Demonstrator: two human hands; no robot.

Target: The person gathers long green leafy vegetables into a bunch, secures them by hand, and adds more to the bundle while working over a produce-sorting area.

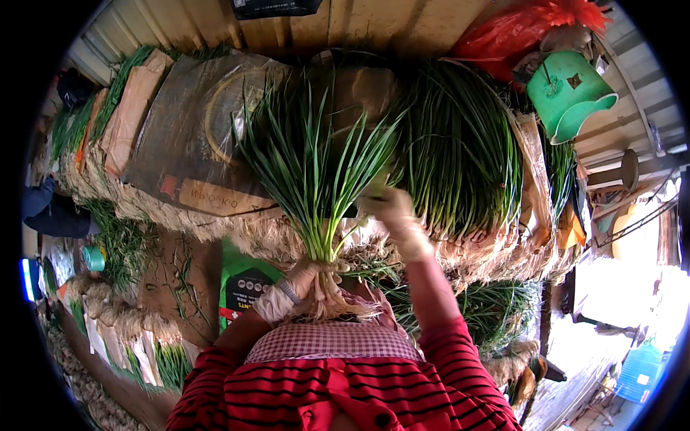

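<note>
stalk bundle (323,241) is clasped above its roots (336,307) by left hand (306,279). right hand (390,210) is blurred; grip cannot be determined.

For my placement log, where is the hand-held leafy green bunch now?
In the head view, the bunch is just left of centre, gripped near its roots by the left hand, beyond the checked cloth.

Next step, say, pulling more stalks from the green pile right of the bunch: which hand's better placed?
Right, likely: the right hand, though blurred, is nearer the green pile; the left hand grips the bunch near its roots.
</note>
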